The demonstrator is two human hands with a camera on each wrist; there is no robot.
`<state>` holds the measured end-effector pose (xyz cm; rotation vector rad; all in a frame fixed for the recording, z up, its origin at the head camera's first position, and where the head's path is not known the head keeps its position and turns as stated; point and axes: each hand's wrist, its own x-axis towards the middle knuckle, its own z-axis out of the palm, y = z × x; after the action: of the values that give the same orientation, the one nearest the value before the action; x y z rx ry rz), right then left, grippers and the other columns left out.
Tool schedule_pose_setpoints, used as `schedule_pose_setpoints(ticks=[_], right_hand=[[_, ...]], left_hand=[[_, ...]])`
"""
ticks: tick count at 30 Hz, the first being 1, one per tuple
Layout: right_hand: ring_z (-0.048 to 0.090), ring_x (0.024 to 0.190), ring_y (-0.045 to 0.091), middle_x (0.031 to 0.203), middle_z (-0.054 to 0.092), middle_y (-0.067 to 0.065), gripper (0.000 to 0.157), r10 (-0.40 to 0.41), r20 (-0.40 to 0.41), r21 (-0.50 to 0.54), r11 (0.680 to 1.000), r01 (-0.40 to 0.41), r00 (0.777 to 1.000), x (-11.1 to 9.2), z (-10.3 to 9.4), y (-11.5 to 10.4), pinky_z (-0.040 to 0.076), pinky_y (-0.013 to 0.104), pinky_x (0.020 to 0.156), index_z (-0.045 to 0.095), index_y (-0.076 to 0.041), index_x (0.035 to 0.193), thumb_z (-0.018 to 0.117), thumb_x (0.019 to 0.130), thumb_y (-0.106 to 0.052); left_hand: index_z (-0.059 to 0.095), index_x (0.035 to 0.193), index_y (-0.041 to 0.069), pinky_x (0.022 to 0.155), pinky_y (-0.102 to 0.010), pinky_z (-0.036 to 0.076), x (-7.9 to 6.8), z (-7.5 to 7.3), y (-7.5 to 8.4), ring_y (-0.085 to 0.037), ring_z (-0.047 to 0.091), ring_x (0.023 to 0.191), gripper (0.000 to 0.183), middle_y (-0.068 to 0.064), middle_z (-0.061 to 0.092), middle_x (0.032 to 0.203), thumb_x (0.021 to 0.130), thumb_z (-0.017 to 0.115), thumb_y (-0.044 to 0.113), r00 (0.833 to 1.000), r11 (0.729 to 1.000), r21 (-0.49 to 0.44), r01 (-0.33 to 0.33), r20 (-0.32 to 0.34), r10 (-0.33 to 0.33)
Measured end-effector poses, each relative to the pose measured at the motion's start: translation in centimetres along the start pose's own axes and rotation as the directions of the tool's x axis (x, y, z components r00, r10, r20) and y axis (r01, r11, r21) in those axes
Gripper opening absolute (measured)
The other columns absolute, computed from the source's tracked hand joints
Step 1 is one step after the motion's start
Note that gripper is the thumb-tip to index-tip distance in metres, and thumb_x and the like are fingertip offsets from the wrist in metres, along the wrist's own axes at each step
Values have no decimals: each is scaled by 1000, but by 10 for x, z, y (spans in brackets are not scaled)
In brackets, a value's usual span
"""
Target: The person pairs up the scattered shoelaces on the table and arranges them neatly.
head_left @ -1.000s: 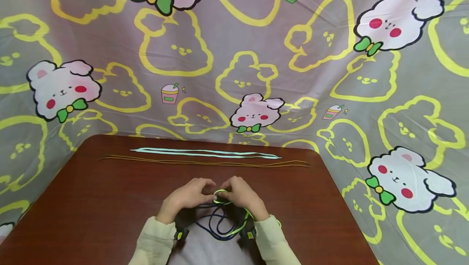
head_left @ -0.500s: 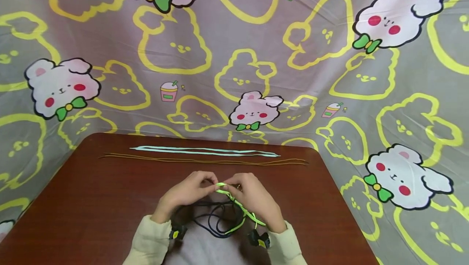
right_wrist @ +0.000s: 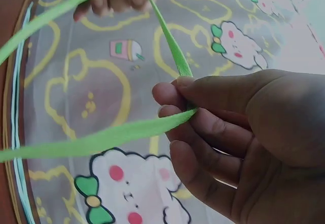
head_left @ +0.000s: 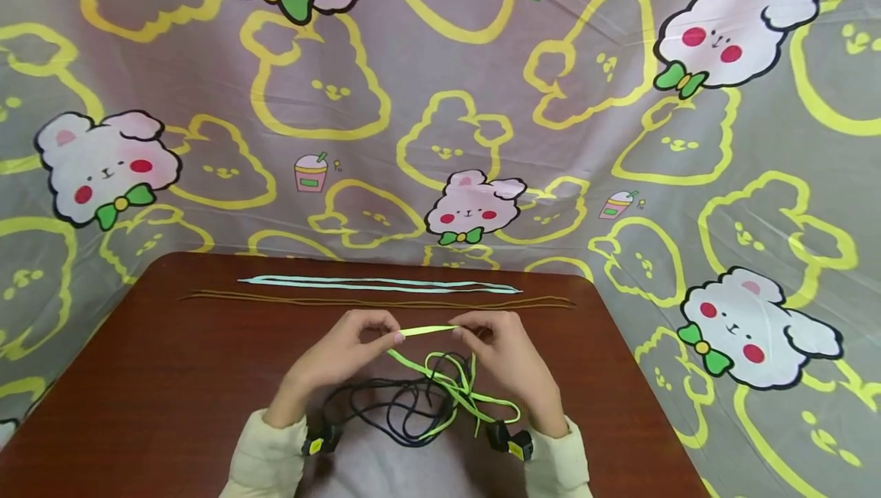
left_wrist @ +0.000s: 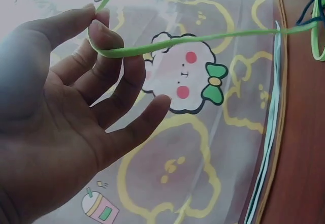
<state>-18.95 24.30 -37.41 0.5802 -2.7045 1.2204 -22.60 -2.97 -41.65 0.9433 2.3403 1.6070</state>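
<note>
A flat lime-green shoelace point(head_left: 428, 330) is stretched taut between both hands in the head view. The left hand point(head_left: 347, 349) pinches one end of this stretch between thumb and index finger; in the left wrist view the lace point(left_wrist: 167, 45) runs on across its fingers. Thumb and fingertips of the right hand point(head_left: 511, 353) pinch the other end. In the right wrist view, more lace point(right_wrist: 96, 137) trails away from that pinch. Below the hands, the rest of the green lace hangs in loops, tangled with a dark navy cord point(head_left: 375, 385).
Across the back of the brown table point(head_left: 172, 375) lie a pale blue lace point(head_left: 275, 278) and a brown lace point(head_left: 330, 301), both stretched lengthwise. A patterned cloth point(head_left: 385, 62) with cartoon rabbits encloses the table's back and sides.
Both hands rise slightly and spread apart, drawing the green lace out straight between them. Earlier they were close together over a bunched part. More green loops now show below the right hand.
</note>
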Motion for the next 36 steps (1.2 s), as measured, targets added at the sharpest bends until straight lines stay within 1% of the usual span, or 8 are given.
schedule_pose_setpoints(ticks=[6,11,14,18,22,28,34,36], right_hand=[[66,75,7,95,77,-2,20,-36,-83,-51,998,32,996,-4,-14,6,52,25,61,79,-10,107,68,95,2],[65,72,6,90,76,-2,15,-55,-148,-81,996,43,987,-7,-25,16,54,26,64,79,-8,106,72,94,-2],[64,70,8,87,76,-4,12,-28,-187,-79,997,13,982,-9,-32,20,54,26,65,79,-10,104,74,93,-8],[66,71,9,84,75,-6,10,-1,-237,-92,996,-22,971,-12,-41,25,53,28,65,79,-12,101,75,93,-8],[68,71,11,84,77,2,8,15,-274,-86,995,-40,962,-14,-49,28,54,28,63,79,-11,99,75,93,-8],[69,72,11,85,77,3,7,51,-315,-84,993,-81,948,-18,-57,36,53,27,61,79,-9,99,73,94,-8],[71,76,14,90,78,4,12,87,-348,-107,986,-131,933,-22,-65,40,54,26,64,78,-7,106,70,96,-7],[72,78,15,91,78,5,15,92,-358,-112,984,-140,929,-22,-67,42,55,27,67,78,-7,108,69,97,-5]], left_hand=[[71,98,20,72,-31,49,-7,-11,5,-19,60,77,13,4,64,83,103,63,29,998,1000,17,-16,-53,17],[72,96,18,71,-30,48,-14,-23,9,-14,58,76,10,4,63,81,101,65,24,994,999,50,-7,-108,12],[73,97,17,71,-30,48,-19,-30,10,-15,58,78,11,3,64,85,101,66,24,990,997,74,14,-142,-3],[75,102,16,78,-32,51,-27,-41,11,-14,62,87,12,3,69,96,101,66,24,980,992,118,32,-197,-8],[76,106,16,80,-33,51,-34,-51,10,-13,64,92,14,2,72,103,101,65,24,970,989,135,60,-243,-26],[76,109,12,72,-32,51,-43,-62,7,-15,62,82,17,0,71,95,102,64,23,955,986,137,94,-293,-51],[75,109,14,74,-28,47,-49,-71,5,-15,62,84,17,1,69,85,103,63,22,943,978,181,105,-329,-41],[75,108,13,72,-28,47,-50,-74,4,-14,62,81,16,0,68,83,103,63,23,940,978,179,104,-338,-38]])
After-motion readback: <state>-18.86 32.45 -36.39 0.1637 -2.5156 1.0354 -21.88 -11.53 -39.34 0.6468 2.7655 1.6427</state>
